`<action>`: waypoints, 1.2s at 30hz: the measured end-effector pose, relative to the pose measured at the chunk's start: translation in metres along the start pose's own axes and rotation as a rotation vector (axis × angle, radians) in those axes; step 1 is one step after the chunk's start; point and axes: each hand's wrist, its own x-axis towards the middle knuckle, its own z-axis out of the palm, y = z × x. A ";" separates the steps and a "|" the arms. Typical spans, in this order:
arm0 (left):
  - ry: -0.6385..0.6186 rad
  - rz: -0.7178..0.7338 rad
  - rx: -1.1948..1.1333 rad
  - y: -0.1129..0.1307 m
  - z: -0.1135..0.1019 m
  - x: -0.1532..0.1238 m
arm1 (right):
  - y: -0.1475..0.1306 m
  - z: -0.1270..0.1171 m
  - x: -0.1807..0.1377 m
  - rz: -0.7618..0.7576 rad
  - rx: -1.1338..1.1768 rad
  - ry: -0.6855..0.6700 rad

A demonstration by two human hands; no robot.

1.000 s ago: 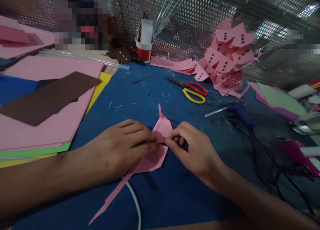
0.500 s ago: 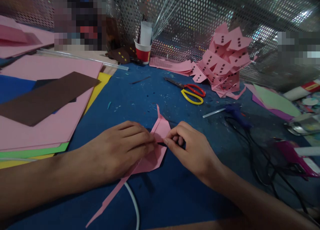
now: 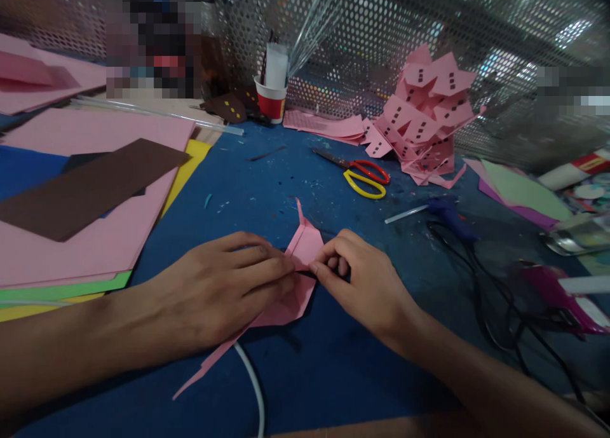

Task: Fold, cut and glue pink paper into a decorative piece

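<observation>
A pink folded paper piece (image 3: 307, 246) lies between my two hands, low over the blue table. It has a thin bent tip at its far end and a long narrow strip trailing toward me. My left hand (image 3: 238, 279) covers its left side, fingers closed together on the paper. With thumb and forefinger, my right hand (image 3: 350, 266) pinches the paper's right edge; the other fingers are curled. A dark gap shows between the upper and lower paper panels. The part of the paper beneath my left palm is hidden.
Scissors (image 3: 365, 174) with red and yellow handles and a blue glue gun (image 3: 450, 215) lie beyond my right hand. A pink paper model (image 3: 426, 117) stands behind them. Left are stacked paper sheets (image 3: 86, 253) and a brown strip (image 3: 95, 190). A red-white cup (image 3: 271, 101) stands near the mesh.
The trailing strip's near end has lifted and shifted away from me, slightly rightward. My left hand has turned slightly over the paper; my right hand keeps its pinch.
</observation>
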 end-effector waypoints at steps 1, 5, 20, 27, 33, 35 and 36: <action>-0.003 0.007 0.011 0.000 0.000 0.000 | 0.000 0.000 0.000 0.001 -0.003 0.000; 0.004 0.022 0.054 0.000 0.001 -0.001 | -0.001 0.001 0.001 -0.003 -0.011 0.002; 0.022 -0.017 0.071 0.003 0.002 0.004 | -0.006 -0.002 0.002 0.023 -0.036 -0.026; 0.001 -0.029 0.065 0.004 0.001 0.004 | -0.006 -0.001 0.003 0.020 -0.048 -0.022; -0.015 -0.032 0.089 0.002 0.003 0.005 | -0.007 -0.001 0.004 0.022 -0.053 -0.018; -0.019 -0.024 0.106 0.001 0.004 0.005 | -0.007 -0.001 0.004 0.025 -0.058 -0.014; -0.017 -0.021 0.110 0.001 0.005 0.005 | -0.007 0.000 0.004 0.025 -0.060 -0.009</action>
